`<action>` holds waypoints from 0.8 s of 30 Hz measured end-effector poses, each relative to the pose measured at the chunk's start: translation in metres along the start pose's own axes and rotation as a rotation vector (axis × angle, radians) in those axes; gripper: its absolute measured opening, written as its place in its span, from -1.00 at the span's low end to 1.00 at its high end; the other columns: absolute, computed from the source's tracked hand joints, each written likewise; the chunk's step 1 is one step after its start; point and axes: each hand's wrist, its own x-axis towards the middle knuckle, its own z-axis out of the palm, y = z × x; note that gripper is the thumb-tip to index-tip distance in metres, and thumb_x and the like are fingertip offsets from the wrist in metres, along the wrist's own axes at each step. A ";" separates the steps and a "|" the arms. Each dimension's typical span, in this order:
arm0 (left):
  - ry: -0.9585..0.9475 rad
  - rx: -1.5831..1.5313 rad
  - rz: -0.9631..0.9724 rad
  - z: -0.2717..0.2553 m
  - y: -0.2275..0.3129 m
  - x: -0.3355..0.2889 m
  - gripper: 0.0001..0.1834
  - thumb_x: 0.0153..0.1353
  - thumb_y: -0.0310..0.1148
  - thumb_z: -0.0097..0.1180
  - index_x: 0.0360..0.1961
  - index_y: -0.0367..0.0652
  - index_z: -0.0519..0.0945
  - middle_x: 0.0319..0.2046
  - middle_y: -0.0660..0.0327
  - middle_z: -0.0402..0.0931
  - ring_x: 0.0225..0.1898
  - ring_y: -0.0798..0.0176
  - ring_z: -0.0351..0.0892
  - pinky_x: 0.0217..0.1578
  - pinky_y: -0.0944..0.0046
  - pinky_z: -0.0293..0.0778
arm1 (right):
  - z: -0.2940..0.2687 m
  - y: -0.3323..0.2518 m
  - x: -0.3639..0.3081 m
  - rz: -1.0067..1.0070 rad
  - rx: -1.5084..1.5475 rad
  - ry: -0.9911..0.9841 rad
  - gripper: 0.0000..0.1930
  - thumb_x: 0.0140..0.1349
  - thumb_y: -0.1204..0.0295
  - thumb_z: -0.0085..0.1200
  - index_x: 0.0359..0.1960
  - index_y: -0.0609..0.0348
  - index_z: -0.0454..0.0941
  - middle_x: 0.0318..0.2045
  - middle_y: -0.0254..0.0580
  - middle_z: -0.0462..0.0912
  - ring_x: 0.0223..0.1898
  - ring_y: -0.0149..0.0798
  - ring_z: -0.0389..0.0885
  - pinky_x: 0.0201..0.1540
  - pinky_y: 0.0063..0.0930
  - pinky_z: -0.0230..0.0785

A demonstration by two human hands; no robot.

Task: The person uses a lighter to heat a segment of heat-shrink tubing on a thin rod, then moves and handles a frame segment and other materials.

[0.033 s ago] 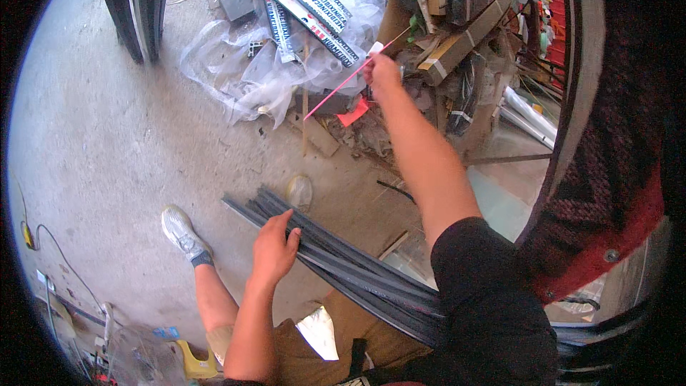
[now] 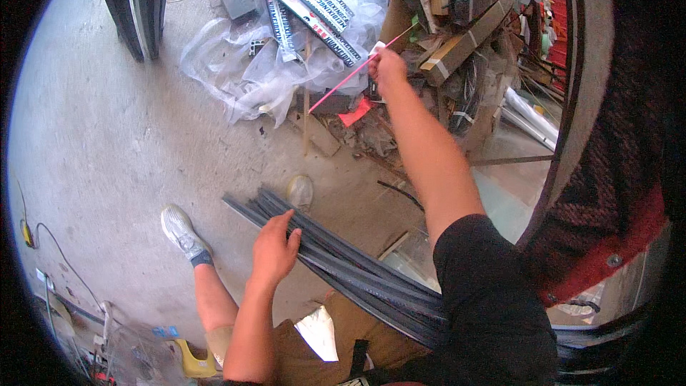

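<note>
My right hand (image 2: pixel 388 68) is stretched far forward, its fingers closed round a thin pink strip (image 2: pixel 336 91). The strip slants from lower left to upper right, and a small white piece (image 2: pixel 376 48) shows at the fingers. Whether that piece belongs to the strip I cannot tell. Nearer to me, a bundle of long dark grey strips (image 2: pixel 357 271) runs from the middle of the view toward my right sleeve. On top of its left part lies my left hand (image 2: pixel 275 249), fingers stretched out and thumb apart; some of its fingers are hidden.
Ahead is a heap with clear plastic film (image 2: pixel 229 75), printed white packaged lengths (image 2: pixel 300 0), long boxes (image 2: pixel 468 39) and a red scrap (image 2: pixel 355 111). Dark upright profiles (image 2: pixel 136 7) stand far left. A cable (image 2: pixel 68 264) and a yellow object (image 2: pixel 194 359) lie lower left.
My right hand has shifted slightly up and to the right, and the pink strip has moved with it. My left hand and the bundle have hardly moved.
</note>
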 end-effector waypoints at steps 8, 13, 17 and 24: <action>-0.010 0.029 -0.011 0.001 0.000 0.004 -0.53 0.31 -0.33 0.19 0.22 -0.25 0.54 0.10 -0.11 0.59 0.15 -0.21 0.54 0.18 -0.06 0.45 | -0.007 -0.051 0.075 -0.073 -0.165 0.066 -0.78 0.44 0.35 0.07 -0.39 0.14 0.50 -0.54 -0.30 0.52 -0.62 -0.40 0.47 -0.63 -0.52 0.33; -0.018 0.071 -0.010 0.002 0.005 0.011 -0.53 0.30 -0.33 0.20 0.21 -0.24 0.56 0.07 -0.09 0.61 0.11 -0.19 0.57 0.16 -0.06 0.45 | -0.010 -0.058 0.093 -0.029 -0.156 0.165 -0.78 0.43 0.36 0.10 -0.40 0.15 0.50 -0.54 -0.32 0.53 -0.62 -0.42 0.46 -0.63 -0.52 0.33; -0.031 0.078 -0.015 0.006 0.006 0.014 -0.54 0.30 -0.32 0.20 0.21 -0.24 0.57 0.06 -0.06 0.62 0.10 -0.17 0.59 0.14 -0.06 0.45 | -0.007 -0.050 0.104 0.021 -0.078 0.148 -0.77 0.43 0.36 0.08 -0.41 0.16 0.50 -0.54 -0.32 0.53 -0.63 -0.42 0.45 -0.63 -0.52 0.34; -0.046 0.119 -0.042 0.011 0.004 0.019 -0.53 0.31 -0.29 0.20 0.21 -0.20 0.57 0.07 -0.02 0.63 0.10 -0.12 0.60 0.11 -0.05 0.42 | -0.015 -0.045 0.115 -0.003 -0.153 0.195 -0.78 0.42 0.40 0.08 -0.43 0.19 0.50 -0.55 -0.28 0.55 -0.63 -0.40 0.49 -0.60 -0.53 0.41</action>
